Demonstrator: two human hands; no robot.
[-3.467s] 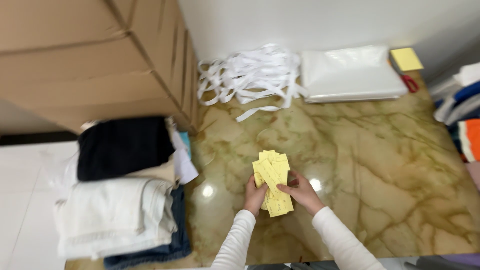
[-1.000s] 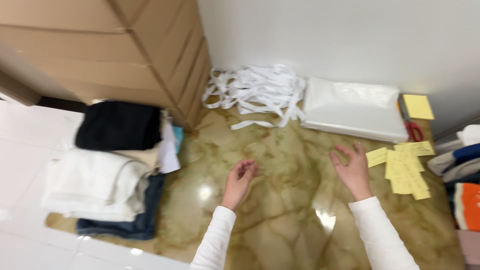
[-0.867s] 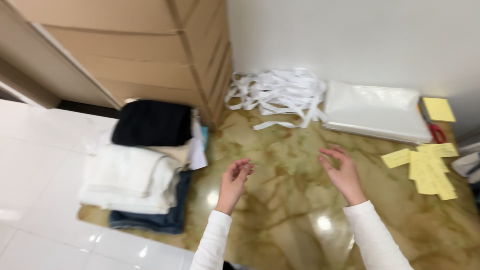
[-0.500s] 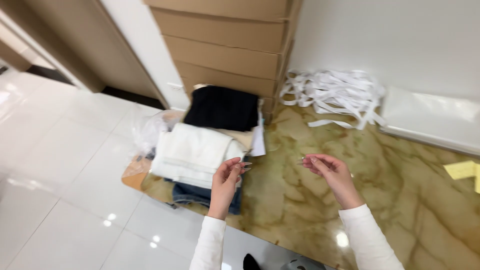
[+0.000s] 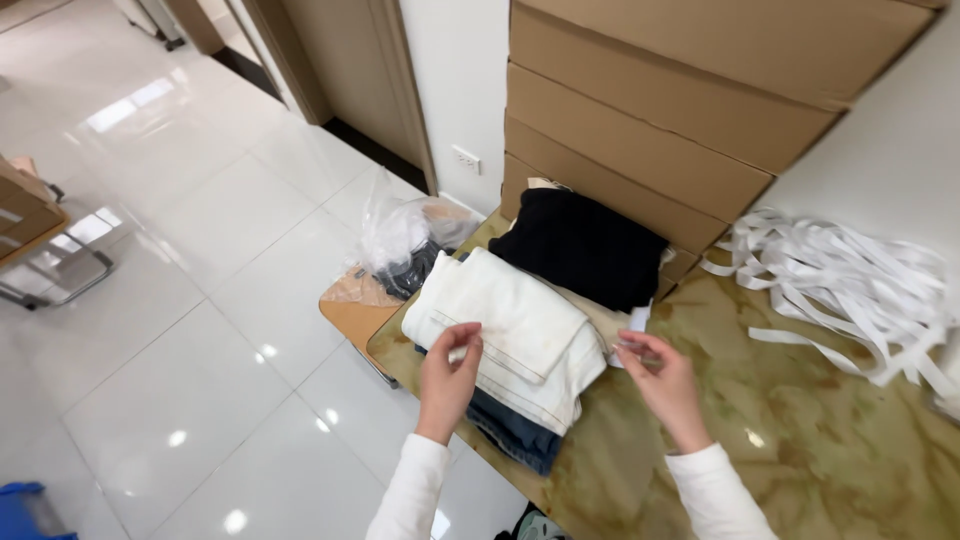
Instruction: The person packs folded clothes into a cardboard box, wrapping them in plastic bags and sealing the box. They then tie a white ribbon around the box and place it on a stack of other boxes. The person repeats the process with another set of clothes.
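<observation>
My left hand (image 5: 450, 375) hovers with loosely curled fingers over the near edge of a folded white garment (image 5: 510, 325). At the garment's right edge my right hand (image 5: 665, 380) reaches in, fingertips touching or nearly touching it. Neither hand visibly holds anything. The white garment tops a stack with dark denim (image 5: 515, 435) under it. A folded black garment (image 5: 585, 245) lies just behind. The stack rests at the left end of a green-brown marbled table (image 5: 800, 430).
Stacked cardboard boxes (image 5: 650, 110) stand behind the clothes. A tangle of white strips (image 5: 850, 280) lies at the right. A clear plastic bag (image 5: 405, 235) sits on a brown surface (image 5: 350, 310) left of the table. A white glossy tiled floor (image 5: 200, 250) spreads to the left.
The yellow slips left my hands and were laid at the right, now out of view. The view swung left, and both hands moved to the stack of clothes.
</observation>
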